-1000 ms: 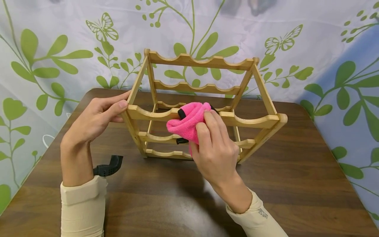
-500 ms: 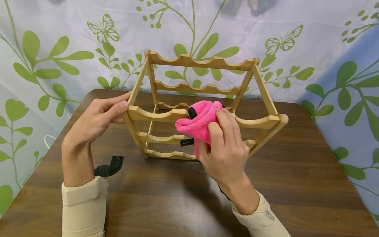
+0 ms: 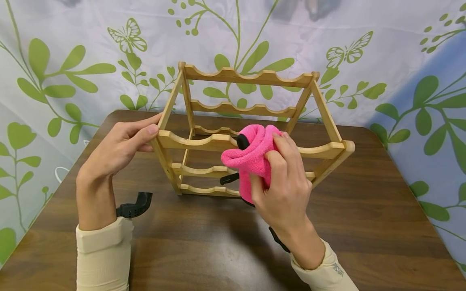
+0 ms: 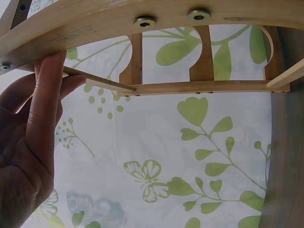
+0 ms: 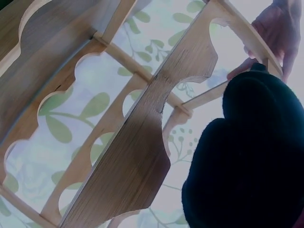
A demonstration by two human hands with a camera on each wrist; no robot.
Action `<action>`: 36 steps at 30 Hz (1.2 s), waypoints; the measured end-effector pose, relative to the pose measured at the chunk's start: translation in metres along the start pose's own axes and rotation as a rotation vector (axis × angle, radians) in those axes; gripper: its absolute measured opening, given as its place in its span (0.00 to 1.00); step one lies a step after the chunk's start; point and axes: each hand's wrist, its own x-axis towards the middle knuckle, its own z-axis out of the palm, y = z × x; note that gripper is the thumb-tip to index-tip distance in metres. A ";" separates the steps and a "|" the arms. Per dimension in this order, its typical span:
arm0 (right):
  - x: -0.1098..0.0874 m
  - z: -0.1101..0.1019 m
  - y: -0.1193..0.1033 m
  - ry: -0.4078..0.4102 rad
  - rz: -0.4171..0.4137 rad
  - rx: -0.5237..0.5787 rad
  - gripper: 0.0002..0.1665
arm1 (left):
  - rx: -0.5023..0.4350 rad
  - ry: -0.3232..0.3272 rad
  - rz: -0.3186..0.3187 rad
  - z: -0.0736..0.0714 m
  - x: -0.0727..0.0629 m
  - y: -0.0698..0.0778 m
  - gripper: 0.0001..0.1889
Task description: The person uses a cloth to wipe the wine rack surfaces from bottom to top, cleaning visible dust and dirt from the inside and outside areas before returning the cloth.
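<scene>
A light wooden wine rack [image 3: 204, 141] with scalloped rails stands on the brown table. My left hand [image 3: 116, 149] holds its near left top corner between thumb and fingers. In the left wrist view, the fingers [image 4: 45, 104] of that hand reach up to the wood. My right hand [image 3: 282, 182] grips a bunched pink cloth [image 3: 251, 157] with black edging against the middle of the front top rail, right of centre. That cloth hides part of the rail. The right wrist view shows the cloth [image 5: 251, 156] as a dark shape beside the scalloped rail [image 5: 128, 161].
The brown table [image 3: 364, 226] extends around the rack. A wall covering [image 3: 145, 24] with green leaves and butterflies rises behind it. A black wrist device [image 3: 134, 206] sticks out from the left wrist. A white cable [image 3: 60, 173] loops at the table's left edge.
My right hand and the pink cloth have slid right along the front top rail, more in the first half second than the second. The left hand keeps its hold on the corner.
</scene>
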 end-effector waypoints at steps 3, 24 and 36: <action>-0.001 0.001 0.001 0.047 -0.022 0.011 0.16 | -0.001 0.002 0.002 0.000 0.000 0.000 0.20; -0.013 -0.009 0.020 0.219 0.098 -0.039 0.23 | 0.022 0.004 -0.009 0.000 0.000 0.001 0.20; -0.024 -0.015 0.036 0.212 0.046 -0.148 0.19 | 0.016 0.004 0.002 0.001 -0.001 0.000 0.20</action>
